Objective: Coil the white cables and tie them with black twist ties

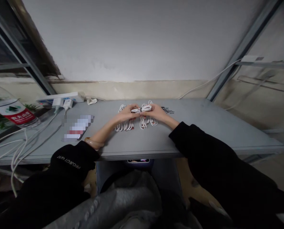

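Main risk: the white cable coil (pixel 141 109) looks held in shape by finger pressure plus 1 thin black tie (pixel 141 109). If either hand relaxes or the tie isn't tight, the loops could spring open and drop onto the cable bundles (pixel 124 122) lying right below. Those bundles sit close together in 2 groups, so loose loops could snag them and tangle. Wrist drag is a 2nd risk: both wrists are low over the bundles, and the bangle (pixel 91 143) on the left wrist could catch a loop. The loose black wire ends (pixel 167 110) just past the right hand could also get pulled in

Hands: 2 hands meet mid-table, both partly closed. Left hand (pixel 126 114) has its fingers curled around 1 end of the coil, gripping it. Right hand (pixel 155 112) grips the other end the same way. Coil is held horizontal, just above the bundles, with the tie near its middle. Exact finger contact on the tie can't be resolved at this size

Around: grey table top (pixel 204 130); blurred, pixelated flat item (pixel 77 128) left of the hands; power strip (pixel 61 98) with white plugs at the back left; bottle with a red label (pixel 14 112) beyond the left end of the table; loose white cords (pixel 14 149) trailing off the left edge
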Tool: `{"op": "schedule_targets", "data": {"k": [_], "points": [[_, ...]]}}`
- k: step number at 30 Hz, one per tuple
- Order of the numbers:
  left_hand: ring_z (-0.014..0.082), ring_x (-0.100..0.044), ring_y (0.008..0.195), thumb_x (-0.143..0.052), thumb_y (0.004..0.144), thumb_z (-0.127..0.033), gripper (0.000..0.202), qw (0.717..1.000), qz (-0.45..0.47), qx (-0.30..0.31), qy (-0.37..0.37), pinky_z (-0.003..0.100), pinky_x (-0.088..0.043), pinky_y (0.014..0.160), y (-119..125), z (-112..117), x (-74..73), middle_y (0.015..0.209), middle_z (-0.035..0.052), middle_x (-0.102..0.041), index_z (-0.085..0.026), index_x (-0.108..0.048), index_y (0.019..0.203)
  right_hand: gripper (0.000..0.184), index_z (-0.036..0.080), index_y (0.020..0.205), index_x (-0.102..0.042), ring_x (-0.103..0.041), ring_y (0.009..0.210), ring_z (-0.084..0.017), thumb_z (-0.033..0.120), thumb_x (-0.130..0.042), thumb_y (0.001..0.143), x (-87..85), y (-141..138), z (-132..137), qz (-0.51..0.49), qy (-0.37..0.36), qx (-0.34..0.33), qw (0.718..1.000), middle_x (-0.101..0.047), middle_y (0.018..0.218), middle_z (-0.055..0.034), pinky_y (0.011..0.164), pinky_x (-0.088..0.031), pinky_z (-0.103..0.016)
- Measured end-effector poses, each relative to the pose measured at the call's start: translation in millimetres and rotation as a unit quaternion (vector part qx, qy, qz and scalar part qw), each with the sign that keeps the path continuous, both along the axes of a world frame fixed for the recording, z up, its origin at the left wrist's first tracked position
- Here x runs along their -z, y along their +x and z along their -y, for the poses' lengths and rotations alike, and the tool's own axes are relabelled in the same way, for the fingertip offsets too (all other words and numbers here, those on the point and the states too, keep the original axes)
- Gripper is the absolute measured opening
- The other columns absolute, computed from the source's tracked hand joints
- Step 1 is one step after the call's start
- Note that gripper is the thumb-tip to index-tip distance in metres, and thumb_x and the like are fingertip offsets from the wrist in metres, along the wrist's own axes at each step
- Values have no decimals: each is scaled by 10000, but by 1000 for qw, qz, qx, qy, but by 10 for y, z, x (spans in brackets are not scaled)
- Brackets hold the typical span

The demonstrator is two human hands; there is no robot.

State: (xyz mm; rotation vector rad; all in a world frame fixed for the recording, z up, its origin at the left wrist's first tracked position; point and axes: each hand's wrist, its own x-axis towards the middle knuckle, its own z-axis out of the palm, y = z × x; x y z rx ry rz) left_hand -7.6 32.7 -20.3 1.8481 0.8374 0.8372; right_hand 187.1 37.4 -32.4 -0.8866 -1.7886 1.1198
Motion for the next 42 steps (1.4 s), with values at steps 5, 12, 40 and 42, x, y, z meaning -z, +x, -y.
{"op": "schedule_targets", "data": {"k": [5,12,40,42], "points": [[115,-550,660,-639,790,-252,316,967,-10,-81,240,237,-404,605,27,-20,68,811,8,-653,-188,-587,1095,234,170,773,-690,-609,586,-122,355,-812,697,4,-6,-14,-50,-20,7,999,-713,763,-45,542,-470,-257],[151,-619,782,-541,904,-353,302,955,-27,-117,272,256,-468,693,40,-35,115,975,69,-714,-161,-660,1104,146,187,810,-701,-606,656,-116,270,-791,731,15,-47,-21,-176,-130,-49,975,-715,833,-26,635,-513,-259],[120,-450,515,-481,912,-293,240,938,-106,-179,278,261,-290,546,95,52,138,553,-54,-502,-189,-570,1109,211,190,703,-620,-552,567,-100,316,-789,712,71,-80,-36,-120,-45,57,990,-692,713,-22,532,-451,-255],[116,-451,489,-485,905,-291,253,948,-84,-172,255,256,-303,530,100,49,149,537,-61,-514,-189,-557,1125,234,200,694,-610,-572,584,-114,343,-794,706,72,-87,-18,-113,-32,67,991,-690,700,-21,561,-476,-274]]}}
